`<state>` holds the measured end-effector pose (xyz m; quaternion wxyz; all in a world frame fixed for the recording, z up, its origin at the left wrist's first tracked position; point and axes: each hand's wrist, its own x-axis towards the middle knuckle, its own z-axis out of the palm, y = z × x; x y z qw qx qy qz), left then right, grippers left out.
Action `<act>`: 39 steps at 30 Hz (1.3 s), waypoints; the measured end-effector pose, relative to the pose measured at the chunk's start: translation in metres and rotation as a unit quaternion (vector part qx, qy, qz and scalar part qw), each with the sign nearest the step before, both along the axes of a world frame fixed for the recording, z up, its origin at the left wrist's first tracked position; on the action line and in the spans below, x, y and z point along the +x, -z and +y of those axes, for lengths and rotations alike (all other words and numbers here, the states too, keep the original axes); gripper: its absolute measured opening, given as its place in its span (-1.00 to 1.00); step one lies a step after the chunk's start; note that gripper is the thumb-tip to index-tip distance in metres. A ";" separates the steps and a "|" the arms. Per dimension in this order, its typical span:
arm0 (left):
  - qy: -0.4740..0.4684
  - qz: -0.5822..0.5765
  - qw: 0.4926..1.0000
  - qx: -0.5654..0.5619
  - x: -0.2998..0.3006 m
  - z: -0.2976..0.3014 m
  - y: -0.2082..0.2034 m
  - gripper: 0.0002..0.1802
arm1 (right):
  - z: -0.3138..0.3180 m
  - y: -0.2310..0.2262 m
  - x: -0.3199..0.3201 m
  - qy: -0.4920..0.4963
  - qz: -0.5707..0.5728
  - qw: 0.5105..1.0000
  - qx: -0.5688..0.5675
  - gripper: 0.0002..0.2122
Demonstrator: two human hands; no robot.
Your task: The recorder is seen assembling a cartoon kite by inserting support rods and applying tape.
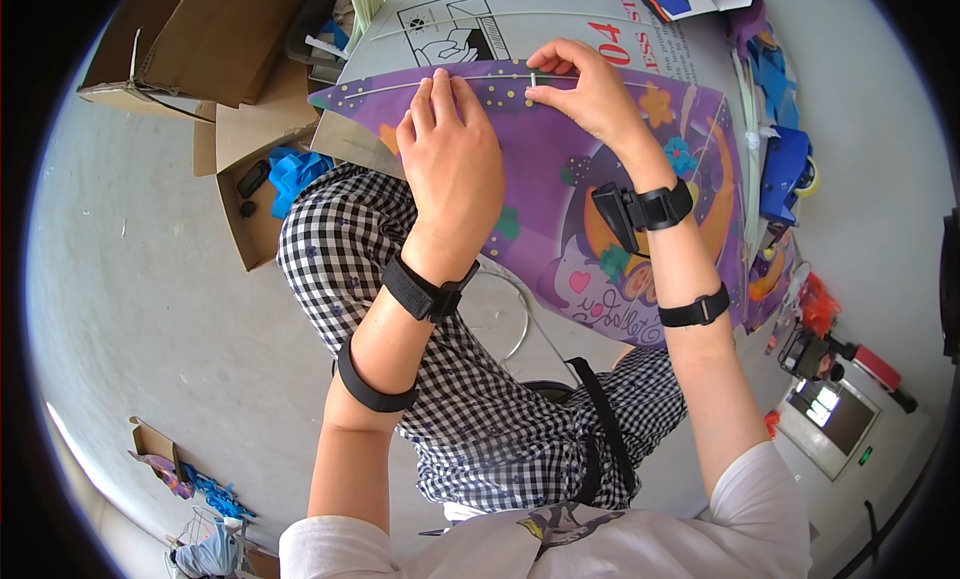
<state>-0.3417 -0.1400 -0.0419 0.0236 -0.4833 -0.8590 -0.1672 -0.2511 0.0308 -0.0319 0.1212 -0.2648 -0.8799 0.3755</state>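
A purple printed kite sheet (540, 169) with stars, flowers and a moon lies over the work surface and hangs toward my lap. Along its far edge runs a thin white rod (390, 88). My left hand (450, 159) lies on the sheet with its fingers stretched out, fingertips on the rod. To its right, my right hand (585, 89) has thumb and forefinger at the two ends of a small white piece (533, 79), which stands across the rod. The rod parts under my left fingers are hidden.
Open cardboard boxes (205, 39) stand at the far left, one with blue plastic pieces (295, 179). A grey printed board (550, 24) lies under the sheet. At the right are a blue tape dispenser (787, 174) and thin pale rods (752, 169).
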 end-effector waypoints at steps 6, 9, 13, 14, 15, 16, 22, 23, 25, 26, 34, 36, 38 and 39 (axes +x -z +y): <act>0.003 -0.004 1.000 0.000 -0.001 -0.001 -0.001 -0.28 | -0.003 0.003 0.001 0.001 0.027 0.999 0.032 -0.77; 0.005 -0.006 1.000 0.001 0.000 0.000 -0.002 -0.28 | -0.003 0.004 0.003 0.018 0.046 0.998 0.028 -0.77; 0.009 -0.022 1.000 0.001 0.001 0.003 -0.003 -0.28 | 0.000 0.006 0.006 0.020 0.029 0.998 0.048 -0.77; 0.009 -0.024 1.000 -0.007 0.001 0.001 -0.005 -0.27 | -0.001 0.010 0.003 0.032 0.063 0.997 0.041 -0.77; 0.012 -0.035 0.999 -0.007 -0.001 -0.003 -0.007 -0.26 | -0.004 0.011 0.001 0.033 0.067 0.997 0.037 -0.77; 0.015 -0.038 0.999 -0.011 -0.001 -0.003 -0.009 -0.25 | -0.003 0.013 0.002 0.036 0.069 0.996 0.044 -0.77; 0.017 -0.050 0.998 -0.036 0.000 -0.002 -0.015 -0.27 | -0.004 0.007 0.007 0.037 0.034 0.994 0.102 -0.78; 0.019 -0.049 0.998 -0.034 0.000 -0.002 -0.015 -0.27 | -0.004 0.006 0.007 0.039 0.034 0.993 0.104 -0.78; 0.014 -0.050 0.998 -0.036 0.000 -0.002 -0.015 -0.28 | -0.006 0.007 0.009 0.046 0.037 0.994 0.096 -0.79; 0.015 -0.049 0.998 -0.036 0.000 -0.001 -0.015 -0.28 | -0.006 0.007 0.010 0.047 0.037 0.993 0.097 -0.79; 0.018 -0.058 0.998 -0.034 -0.001 -0.002 -0.017 -0.29 | -0.007 0.008 0.011 0.048 0.048 0.994 0.084 -0.82; 0.018 -0.061 0.997 -0.033 -0.002 -0.002 -0.017 -0.28 | -0.006 0.009 0.011 0.046 0.049 0.994 0.086 -0.82; 0.017 -0.064 0.997 -0.033 -0.002 -0.002 -0.016 -0.28 | -0.006 0.010 0.011 0.044 0.051 0.994 0.087 -0.82; 0.017 -0.065 0.997 -0.032 -0.002 -0.002 -0.016 -0.27 | -0.006 0.009 0.011 0.044 0.054 0.994 0.086 -0.82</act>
